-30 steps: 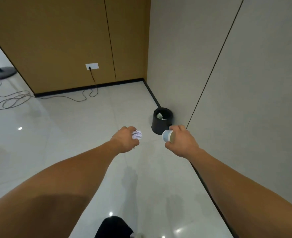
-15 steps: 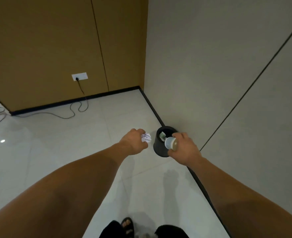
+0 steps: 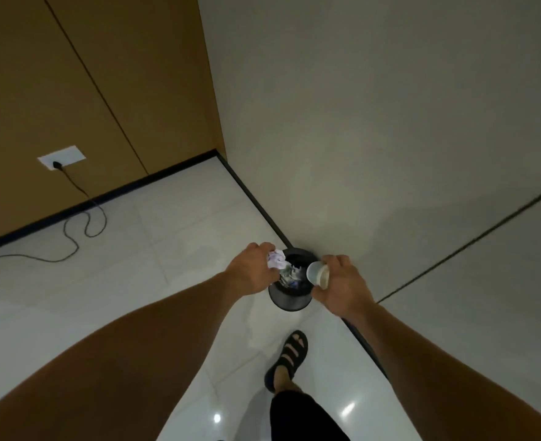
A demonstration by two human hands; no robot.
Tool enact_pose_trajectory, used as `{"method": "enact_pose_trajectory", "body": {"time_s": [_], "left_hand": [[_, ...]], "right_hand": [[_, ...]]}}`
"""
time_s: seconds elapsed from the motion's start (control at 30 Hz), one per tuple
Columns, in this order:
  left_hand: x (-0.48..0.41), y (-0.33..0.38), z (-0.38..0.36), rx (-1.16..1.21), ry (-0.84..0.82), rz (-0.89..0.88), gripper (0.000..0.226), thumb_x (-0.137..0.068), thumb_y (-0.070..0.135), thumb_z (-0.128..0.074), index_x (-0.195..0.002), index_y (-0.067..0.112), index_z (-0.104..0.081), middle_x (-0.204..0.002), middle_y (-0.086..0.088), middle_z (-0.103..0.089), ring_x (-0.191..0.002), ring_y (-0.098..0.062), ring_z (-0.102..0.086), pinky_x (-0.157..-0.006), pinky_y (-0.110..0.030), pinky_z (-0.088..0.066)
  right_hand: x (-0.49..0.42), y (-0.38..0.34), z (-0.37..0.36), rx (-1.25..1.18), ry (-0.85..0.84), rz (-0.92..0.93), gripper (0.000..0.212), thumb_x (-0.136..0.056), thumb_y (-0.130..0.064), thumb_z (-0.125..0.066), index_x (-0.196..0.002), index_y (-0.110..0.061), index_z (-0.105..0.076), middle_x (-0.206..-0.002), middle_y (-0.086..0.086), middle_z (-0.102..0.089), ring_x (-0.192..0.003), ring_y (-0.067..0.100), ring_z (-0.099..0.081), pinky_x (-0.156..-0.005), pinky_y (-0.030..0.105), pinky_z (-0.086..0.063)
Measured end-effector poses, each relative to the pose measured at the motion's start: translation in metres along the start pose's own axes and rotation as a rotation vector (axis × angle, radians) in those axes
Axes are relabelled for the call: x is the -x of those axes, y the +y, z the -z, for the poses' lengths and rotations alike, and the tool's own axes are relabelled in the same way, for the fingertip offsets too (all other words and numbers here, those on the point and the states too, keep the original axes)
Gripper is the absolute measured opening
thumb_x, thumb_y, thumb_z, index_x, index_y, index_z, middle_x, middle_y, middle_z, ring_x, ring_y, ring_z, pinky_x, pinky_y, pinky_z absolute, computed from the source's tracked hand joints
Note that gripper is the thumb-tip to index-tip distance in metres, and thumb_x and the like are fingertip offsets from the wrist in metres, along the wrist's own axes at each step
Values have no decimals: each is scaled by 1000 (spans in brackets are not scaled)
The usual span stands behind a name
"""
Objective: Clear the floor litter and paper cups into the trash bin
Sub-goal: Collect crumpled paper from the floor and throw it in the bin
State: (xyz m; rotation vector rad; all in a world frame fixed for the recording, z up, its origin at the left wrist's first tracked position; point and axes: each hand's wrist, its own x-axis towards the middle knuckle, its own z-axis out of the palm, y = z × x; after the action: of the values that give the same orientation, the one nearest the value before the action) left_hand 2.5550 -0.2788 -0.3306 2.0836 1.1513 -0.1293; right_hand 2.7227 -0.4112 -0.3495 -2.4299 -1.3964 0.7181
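A small black trash bin [image 3: 290, 301] stands on the white floor against the grey wall, with crumpled litter inside it. My left hand [image 3: 252, 275] grips a crumpled white paper ball [image 3: 276, 259] over the bin's left rim. My right hand [image 3: 342, 283] holds a paper cup [image 3: 318, 274] tipped on its side, mouth facing left, over the bin's right rim. Both hands hover just above the bin's opening.
A black cable [image 3: 81, 218] runs from a white wall socket [image 3: 61, 158] on the brown panel wall and loops over the floor at the left. My sandalled foot [image 3: 288, 358] stands just below the bin. A dark skirting strip [image 3: 256, 205] lines the walls.
I have stepped closer to the bin. Both hands, still holding the paper ball and the cup, have moved from in front of the bin to right above its opening.
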Motion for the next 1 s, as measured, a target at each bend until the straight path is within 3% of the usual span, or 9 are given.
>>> {"method": "enact_pose_trajectory", "body": {"time_s": [0.13,0.27,0.4,0.57,0.7,0.83,1.0], "left_hand": [[-108,-19,-27,-8,-117,24,50,-84,22,-65,-131,15,-49,-123,-9,-53,-112,-28,-55,-98,-36,-45],[-211,-54,-84,-73,-207,27,50,-89,30,-59,-135,17,-44,-128,-7,-48,-115,-28,-50,-94,-37,-45],[-299,-96,-159,-66,-237,13,55,-87,29,-59,-138,20,-40,-131,-8,-45,-116,-28,-51,-95,-37,-47],[-389,-152,-250,-56,-233,-76,60,-89,32,-60,-143,20,-36,-141,-7,-40,-125,-28,-45,-101,-40,-45],[-429,-191,-298,-126,-239,-127,63,-87,33,-63,-142,21,-37,-143,-7,-37,-131,-28,-37,-103,-40,-42],[-442,-210,-310,-283,-244,-219,77,-84,43,-64,-148,23,-26,-156,-8,-20,-146,-30,-11,-114,-49,-26],[-425,-210,-280,-295,-264,-174,84,-84,43,-61,-151,25,-14,-158,-7,-12,-147,-29,-3,-114,-48,-25]], "right_hand": [[-87,30,-47,-43,-107,-57,75,-79,-35,-70,-142,-18,-33,-138,5,-38,-116,27,-47,-93,35,-45],[-173,73,-109,-60,-82,-91,72,-77,-34,-71,-138,-21,-35,-130,2,-42,-110,20,-49,-84,24,-42],[-244,119,-189,-109,-96,-163,69,-77,-36,-70,-133,-27,-32,-127,-1,-42,-106,15,-47,-76,22,-40],[-311,178,-290,-73,-95,-244,70,-76,-36,-69,-133,-26,-31,-129,2,-42,-112,23,-51,-82,27,-48],[-345,210,-344,-19,-88,-274,71,-79,-41,-67,-137,-21,-32,-132,6,-42,-118,27,-49,-92,33,-49],[-362,217,-365,-13,-26,-265,80,-76,-47,-72,-140,-19,-34,-139,8,-40,-128,29,-41,-101,44,-45],[-339,197,-346,14,-81,-309,65,-79,-39,-64,-137,-21,-39,-141,4,-38,-132,27,-35,-106,43,-37]]}}
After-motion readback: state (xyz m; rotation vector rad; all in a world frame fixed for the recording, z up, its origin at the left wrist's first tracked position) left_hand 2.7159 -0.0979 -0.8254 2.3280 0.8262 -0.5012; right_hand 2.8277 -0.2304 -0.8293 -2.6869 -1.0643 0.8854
